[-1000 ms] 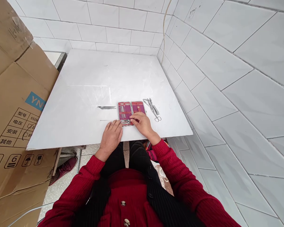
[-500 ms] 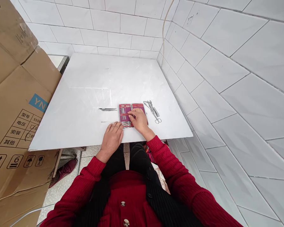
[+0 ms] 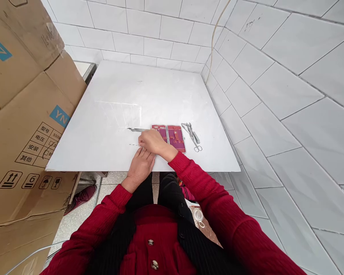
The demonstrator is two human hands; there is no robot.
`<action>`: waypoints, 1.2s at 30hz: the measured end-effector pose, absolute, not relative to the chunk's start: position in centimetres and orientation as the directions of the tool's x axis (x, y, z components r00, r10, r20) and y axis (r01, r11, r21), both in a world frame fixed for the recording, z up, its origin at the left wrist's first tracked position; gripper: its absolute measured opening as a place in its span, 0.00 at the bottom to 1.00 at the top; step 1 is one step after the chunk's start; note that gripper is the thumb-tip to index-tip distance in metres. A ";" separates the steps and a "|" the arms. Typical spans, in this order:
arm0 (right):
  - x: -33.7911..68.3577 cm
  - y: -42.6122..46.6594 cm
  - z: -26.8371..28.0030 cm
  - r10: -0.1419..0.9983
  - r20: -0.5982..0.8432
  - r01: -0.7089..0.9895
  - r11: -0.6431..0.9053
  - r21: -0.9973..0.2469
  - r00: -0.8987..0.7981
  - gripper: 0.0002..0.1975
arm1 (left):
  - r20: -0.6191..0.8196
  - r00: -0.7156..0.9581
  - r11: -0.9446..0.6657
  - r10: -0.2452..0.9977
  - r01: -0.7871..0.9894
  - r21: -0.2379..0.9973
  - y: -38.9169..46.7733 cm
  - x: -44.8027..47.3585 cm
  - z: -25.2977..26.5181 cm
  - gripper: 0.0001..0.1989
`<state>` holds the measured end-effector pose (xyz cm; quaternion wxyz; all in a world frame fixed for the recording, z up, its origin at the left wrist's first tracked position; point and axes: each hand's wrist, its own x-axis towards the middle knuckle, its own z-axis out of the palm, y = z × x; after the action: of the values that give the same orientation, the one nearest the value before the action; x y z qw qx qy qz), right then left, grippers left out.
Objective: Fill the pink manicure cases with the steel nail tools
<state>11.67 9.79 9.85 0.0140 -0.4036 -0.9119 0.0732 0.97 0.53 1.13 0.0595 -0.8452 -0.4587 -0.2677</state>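
My right hand [image 3: 155, 143] reaches across to the left over the open manicure case [image 3: 177, 138], its fingertips pinched together. A thin metal rod-like tool [image 3: 133, 144] lies at those fingertips; whether they grip it is hidden. My left hand [image 3: 141, 165] rests flat on the table just below, fingers stretched out near the case's lower left corner. The case has a red and purple lining; its right half shows straps and loops, and its left half is partly covered by my right hand. Several slim dark metal tools [image 3: 135, 130] lie left of the case.
Right of the case lie scissors [image 3: 198, 148] with other metal tools [image 3: 190, 131]. The white table [image 3: 117, 84] meets tiled walls [image 3: 172, 34] at the back and right. A tall cardboard box [image 3: 25, 114] stands along the left side, and a cable [image 3: 213, 34] hangs in the corner.
My right hand has moved left from the middle of the case to the thin tool, uncovering the right half. My left hand stays in place. The view has shifted slightly left.
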 end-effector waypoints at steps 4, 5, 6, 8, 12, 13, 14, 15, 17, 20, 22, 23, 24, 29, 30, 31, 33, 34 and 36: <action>8.7 10.3 10.9 0.694 -0.176 0.700 0.713 0.038 -0.698 0.10 | 0.526 0.440 -0.589 0.728 0.794 0.151 0.5 0.9 1.2 0.11; 8.3 10.3 10.8 0.687 -0.185 0.691 0.721 0.053 -0.703 0.12 | 0.531 0.441 -0.592 0.724 0.792 0.149 0.5 0.9 1.1 0.11; 8.1 10.3 10.7 0.682 -0.184 0.685 0.726 0.060 -0.708 0.13 | 0.536 0.443 -0.595 0.719 0.790 0.145 0.5 0.8 1.1 0.10; 7.9 10.1 10.4 0.678 -0.173 0.679 0.731 0.062 -0.714 0.14 | 0.546 0.444 -0.597 0.711 0.791 0.135 0.5 0.7 0.9 0.10; 8.1 9.7 10.0 0.677 -0.156 0.678 0.733 0.052 -0.720 0.15 | 0.545 0.444 -0.597 0.711 0.791 0.134 0.7 0.6 0.6 0.11; 8.2 9.7 9.9 0.678 -0.148 0.680 0.732 0.045 -0.720 0.14 | 0.542 0.443 -0.596 0.714 0.791 0.139 0.7 0.6 0.6 0.11; 8.3 9.7 9.8 0.684 -0.136 0.687 0.726 0.035 -0.716 0.14 | 0.539 0.442 -0.596 0.717 0.790 0.145 0.7 0.6 0.6 0.11; 8.4 9.7 9.7 0.695 -0.120 0.698 0.716 0.019 -0.709 0.13 | 0.535 0.442 -0.596 0.720 0.788 0.151 0.7 0.6 0.7 0.11; 8.7 10.1 9.4 0.736 -0.069 0.739 0.672 -0.042 -0.673 0.12 | 0.522 0.444 -0.595 0.728 0.787 0.161 0.7 0.7 0.8 0.12; 9.6 11.7 8.7 0.835 0.020 0.807 0.538 -0.244 -0.550 0.10 | 0.494 0.430 -0.571 0.756 0.801 0.178 0.7 0.9 1.0 0.16; 10.6 13.1 8.1 0.893 0.069 0.789 0.427 -0.443 -0.444 0.07 | 0.473 0.419 -0.552 0.775 0.813 0.186 0.6 1.0 1.1 0.18; 11.4 13.8 7.8 0.919 0.077 0.752 0.362 -0.551 -0.386 0.07 | 0.463 0.417 -0.547 0.782 0.816 0.189 0.6 1.0 1.1 0.18; 12.2 14.5 7.4 0.942 0.073 0.692 0.292 -0.660 -0.329 0.08 | 0.454 0.419 -0.545 0.786 0.817 0.189 0.6 1.0 1.1 0.18; 16.7 16.6 5.5 0.987 0.075 0.415 0.128 -0.901 -0.142 0.26 | 0.445 0.428 -0.545 0.787 0.820 0.174 0.6 1.0 1.0 0.18; 17.4 16.7 5.2 0.989 0.082 0.408 0.126 -0.904 -0.125 0.26 | 0.444 0.427 -0.543 0.788 0.821 0.175 0.6 1.0 1.0 0.18; 18.1 16.8 4.9 0.990 0.088 0.413 0.125 -0.902 -0.107 0.26 | 0.443 0.425 -0.541 0.790 0.822 0.177 0.6 1.0 1.0 0.18; 18.9 16.8 4.5 0.993 0.094 0.442 0.117 -0.889 -0.075 0.25 | 0.438 0.423 -0.539 0.794 0.822 0.183 0.6 1.0 1.1 0.18; 19.1 16.8 4.3 0.993 0.097 0.458 0.115 -0.881 -0.063 0.25 | 0.435 0.422 -0.538 0.795 0.823 0.184 0.6 1.0 1.1 0.19; 19.3 16.7 4.2 0.993 0.101 0.487 0.114 -0.866 -0.053 0.24 | 0.432 0.421 -0.534 0.798 0.826 0.182 0.6 1.0 1.1 0.19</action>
<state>19.26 16.71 4.24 0.3779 -0.5752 -0.6435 0.3349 1.03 0.57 1.12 0.0291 -0.8425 -0.4817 -0.2395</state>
